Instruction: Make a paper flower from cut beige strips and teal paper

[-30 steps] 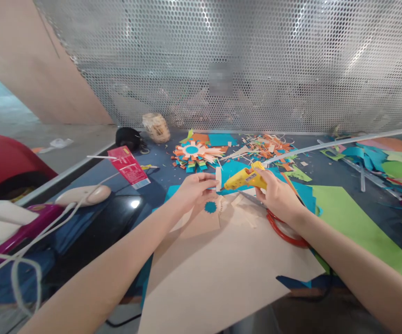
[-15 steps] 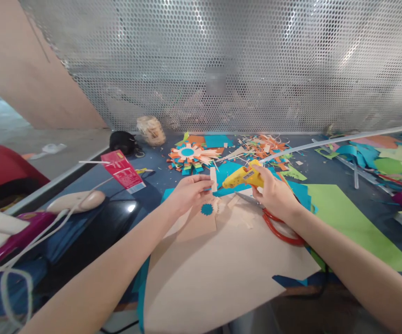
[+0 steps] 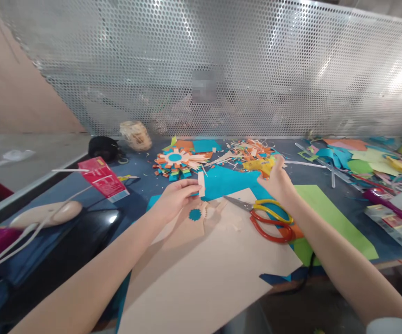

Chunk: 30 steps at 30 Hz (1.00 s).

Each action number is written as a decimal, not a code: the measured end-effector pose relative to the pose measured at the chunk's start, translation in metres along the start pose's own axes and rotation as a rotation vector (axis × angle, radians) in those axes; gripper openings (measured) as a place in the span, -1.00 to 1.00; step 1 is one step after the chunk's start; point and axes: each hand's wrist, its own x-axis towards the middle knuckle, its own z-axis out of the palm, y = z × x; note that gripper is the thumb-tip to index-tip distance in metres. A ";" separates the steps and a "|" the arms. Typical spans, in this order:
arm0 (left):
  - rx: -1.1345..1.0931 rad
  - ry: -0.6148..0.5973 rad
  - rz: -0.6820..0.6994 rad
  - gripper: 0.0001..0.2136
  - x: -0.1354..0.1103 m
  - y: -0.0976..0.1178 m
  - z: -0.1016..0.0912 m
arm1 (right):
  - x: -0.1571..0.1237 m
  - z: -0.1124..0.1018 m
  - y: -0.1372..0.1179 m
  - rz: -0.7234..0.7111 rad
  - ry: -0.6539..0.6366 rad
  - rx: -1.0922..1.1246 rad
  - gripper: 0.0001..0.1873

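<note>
My left hand point(image 3: 176, 197) pinches a small pale peach paper strip point(image 3: 201, 184), holding it upright over the paper. To the right and farther back, my right hand point(image 3: 277, 182) is at the yellow glue gun point(image 3: 258, 164), its fingers around the handle end. A clear glue stick point(image 3: 305, 163) sticks out behind that hand. Scissors point(image 3: 270, 218) with red and yellow handles lie on the large peach sheet point(image 3: 201, 273), just in front of my right hand. Beside my left hand is a peach piece with a blue jagged disc point(image 3: 195, 214).
A layered paper flower point(image 3: 175, 158) and a heap of paper shreds point(image 3: 254, 149) lie at the back, before a perforated metal panel point(image 3: 145, 69). A red packet point(image 3: 102, 178) and a corded beige device point(image 3: 47, 214) lie left. Green paper point(image 3: 336, 222) and coloured scraps are right.
The glue gun has moved away from the paper strip, back and to the right, with my right hand. The scissors show fully now. My left hand keeps the strip; the view has shifted right.
</note>
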 end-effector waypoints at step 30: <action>0.164 -0.074 0.081 -0.65 -0.009 0.002 0.005 | -0.012 -0.008 -0.023 -0.133 -0.125 -0.001 -0.67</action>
